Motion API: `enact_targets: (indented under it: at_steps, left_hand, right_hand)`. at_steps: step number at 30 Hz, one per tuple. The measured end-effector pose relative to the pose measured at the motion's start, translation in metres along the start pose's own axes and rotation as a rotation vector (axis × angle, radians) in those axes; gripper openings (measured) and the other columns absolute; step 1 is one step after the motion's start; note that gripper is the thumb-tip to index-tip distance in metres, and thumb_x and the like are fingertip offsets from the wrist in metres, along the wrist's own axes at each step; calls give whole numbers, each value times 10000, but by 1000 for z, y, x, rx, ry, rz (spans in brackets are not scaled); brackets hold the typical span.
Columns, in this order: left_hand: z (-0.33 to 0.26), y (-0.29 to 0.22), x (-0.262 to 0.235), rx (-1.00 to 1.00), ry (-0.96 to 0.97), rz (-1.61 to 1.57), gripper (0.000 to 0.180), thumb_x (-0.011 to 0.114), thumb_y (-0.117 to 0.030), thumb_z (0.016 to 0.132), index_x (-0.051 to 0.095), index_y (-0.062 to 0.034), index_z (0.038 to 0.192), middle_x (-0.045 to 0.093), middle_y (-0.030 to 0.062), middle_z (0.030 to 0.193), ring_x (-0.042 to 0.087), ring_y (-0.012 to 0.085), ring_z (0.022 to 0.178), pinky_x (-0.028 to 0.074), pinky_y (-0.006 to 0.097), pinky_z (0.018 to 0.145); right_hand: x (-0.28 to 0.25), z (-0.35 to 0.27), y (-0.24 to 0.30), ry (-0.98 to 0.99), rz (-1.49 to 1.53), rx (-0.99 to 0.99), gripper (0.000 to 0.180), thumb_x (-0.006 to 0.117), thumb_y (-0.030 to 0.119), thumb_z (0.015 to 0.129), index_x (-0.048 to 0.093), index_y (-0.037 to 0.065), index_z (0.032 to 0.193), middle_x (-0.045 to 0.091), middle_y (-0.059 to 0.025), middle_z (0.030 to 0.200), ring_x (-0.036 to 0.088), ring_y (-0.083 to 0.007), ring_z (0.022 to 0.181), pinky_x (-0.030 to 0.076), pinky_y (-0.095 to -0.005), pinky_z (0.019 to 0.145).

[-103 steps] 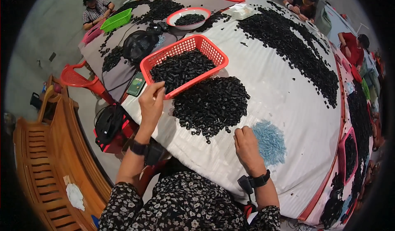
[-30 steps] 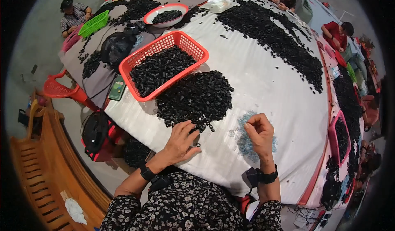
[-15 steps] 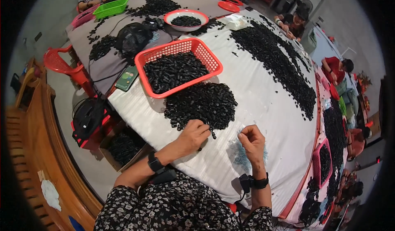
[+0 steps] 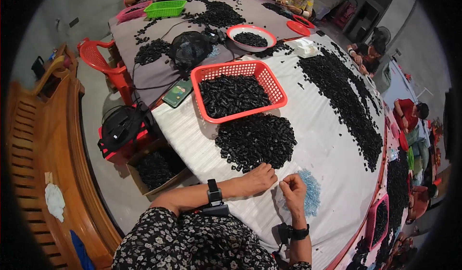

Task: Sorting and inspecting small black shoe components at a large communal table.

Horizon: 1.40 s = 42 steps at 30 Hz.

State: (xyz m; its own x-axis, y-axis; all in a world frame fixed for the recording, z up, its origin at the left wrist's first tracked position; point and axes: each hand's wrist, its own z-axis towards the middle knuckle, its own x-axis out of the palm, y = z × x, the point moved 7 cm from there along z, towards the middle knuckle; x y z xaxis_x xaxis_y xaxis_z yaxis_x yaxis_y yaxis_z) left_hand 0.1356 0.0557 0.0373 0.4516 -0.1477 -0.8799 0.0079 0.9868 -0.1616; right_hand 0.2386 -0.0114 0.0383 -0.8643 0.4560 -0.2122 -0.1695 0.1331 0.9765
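Note:
My left hand [image 4: 259,178] lies at the near right edge of a pile of small black parts [image 4: 257,142], its fingers curled together. What it holds, if anything, is too small to make out. Close to its right, my right hand [image 4: 293,189] is raised in a pinch, thumb against the forefinger; I cannot make out anything between them. Just beyond the right hand, a scatter of tiny pale blue pieces [image 4: 310,190] covers part of the white cloth [image 4: 332,154]. Behind the pile stands a red plastic basket [image 4: 276,89] with many black parts in it.
A red-rimmed bowl [image 4: 269,35], a green phone-like item [image 4: 177,94] and a black mesh bag [image 4: 190,49] lie beyond. A long black heap [image 4: 346,97] spreads at right. A cardboard box [image 4: 139,182] and red chair [image 4: 115,73] stand left. Several people sit around the table.
My left hand has moved right from the pile's front edge, and the two hands are now close together. The view has shifted, so the table sits lower and further right.

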Motion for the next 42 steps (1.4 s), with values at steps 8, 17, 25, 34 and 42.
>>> enact_targets:
  at_steps: [8,17,25,34,42]
  left_hand:
    - [-81,81,-101,-540,-534,152,201,585,33,662,568,-2,860,554,144,776,530,309,721,425,395,635]
    - [-107,121,-74,-648,-362,-100,251,619,-26,740,546,-1,979,530,147,880,527,328,796,434,391,694]
    - [-112,130,-73,-796,-493,-216,172,606,-16,777,563,15,941,572,132,899,584,244,710,467,319,625]
    - [-82,112,-73,-868,-575,-905,141,589,16,792,577,23,933,611,57,809,602,117,686,492,237,626]
    - [-45,45,-62,-834,-342,-1588,106,570,17,822,570,26,928,610,60,745,589,102,616,498,219,552]
  right_hand:
    - [9,1,-6,21,74,33,113,639,36,792,528,37,815,502,47,712,437,-22,625,375,-172,560]
    - [40,2,-3,67,99,26,107,626,41,801,521,34,816,479,51,688,414,-19,617,363,-176,543]
    - [30,-5,3,39,145,66,107,611,37,807,504,32,807,461,47,670,398,-18,582,360,-174,502]
    - [26,0,7,63,72,-22,105,627,57,802,527,30,813,490,48,702,426,-16,629,368,-175,554]
    - [40,1,58,130,360,-50,88,617,33,823,558,28,889,524,30,777,467,-27,637,388,-176,552]
